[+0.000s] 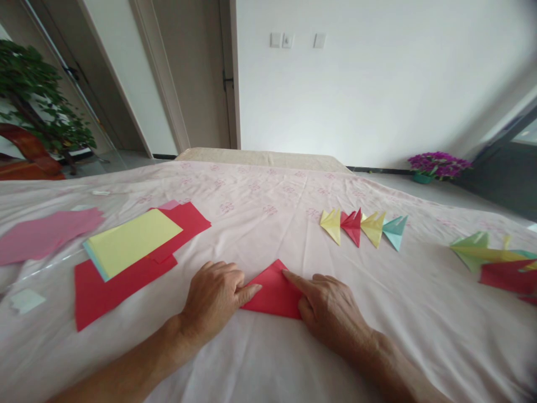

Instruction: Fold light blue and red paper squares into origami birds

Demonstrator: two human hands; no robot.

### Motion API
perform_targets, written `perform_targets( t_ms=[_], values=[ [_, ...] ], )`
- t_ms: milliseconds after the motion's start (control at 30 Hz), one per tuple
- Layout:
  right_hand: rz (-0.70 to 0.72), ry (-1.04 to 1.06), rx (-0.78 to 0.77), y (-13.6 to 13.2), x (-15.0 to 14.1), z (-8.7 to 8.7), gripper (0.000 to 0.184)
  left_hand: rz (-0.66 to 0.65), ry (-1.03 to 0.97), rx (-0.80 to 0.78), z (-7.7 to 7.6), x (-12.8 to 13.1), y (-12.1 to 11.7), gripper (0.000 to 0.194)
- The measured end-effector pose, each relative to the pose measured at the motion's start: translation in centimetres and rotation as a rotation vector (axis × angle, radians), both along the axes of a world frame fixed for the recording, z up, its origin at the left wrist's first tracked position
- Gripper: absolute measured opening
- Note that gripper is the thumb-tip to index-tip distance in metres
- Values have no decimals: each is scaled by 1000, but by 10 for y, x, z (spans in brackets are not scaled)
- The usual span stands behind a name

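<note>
Lying flat, peaked red folded paper [272, 294], left grip [216, 294] and right grip [331, 305] holding it

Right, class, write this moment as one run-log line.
left hand: thumb on folded red paper; right hand: index finger on it; left side: stacked sheets; right side: small folded pieces

Left hand [220, 294], right hand [329, 305] | both touching folded red paper [272, 294]

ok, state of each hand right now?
Left hand: not gripping, thumb pressing the left side of the folded red paper.
Right hand: index finger extended onto the same paper near its top, other fingers curled.
</note>
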State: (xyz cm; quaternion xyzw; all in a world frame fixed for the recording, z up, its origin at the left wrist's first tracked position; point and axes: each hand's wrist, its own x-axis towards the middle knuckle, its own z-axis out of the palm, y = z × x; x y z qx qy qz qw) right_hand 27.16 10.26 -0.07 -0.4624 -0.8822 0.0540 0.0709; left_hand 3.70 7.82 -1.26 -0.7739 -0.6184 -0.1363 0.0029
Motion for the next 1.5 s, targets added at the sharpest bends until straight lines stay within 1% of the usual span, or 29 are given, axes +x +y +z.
perform_targets(
  t_ms=[67,233,433,667,900,1267,1500],
  values=[
    [-19,9,2,-1,0,-1,59,-5,4,-7,2,1,-2,44],
    [-22,22,3,-1,0,-2,58,-24,4,-9,5,2,-8,35],
    [-42,16,12,-1,0,-4,57,-22,16,-5,3,0,-5,40],
    [-55,1,28,-1,-1,-3,52,-20,43,-4,3,0,-2,41],
    [-63,-9,37,0,-3,-3,56,-20,70,-1,3,0,-1,41],
    [-98,-4,4,-1,-4,-2,56,-14,124,92,3,0,1,43],
    [-118,-18,12,0,-5,-2,54,-16,140,96,5,1,1,41]
  ],
)
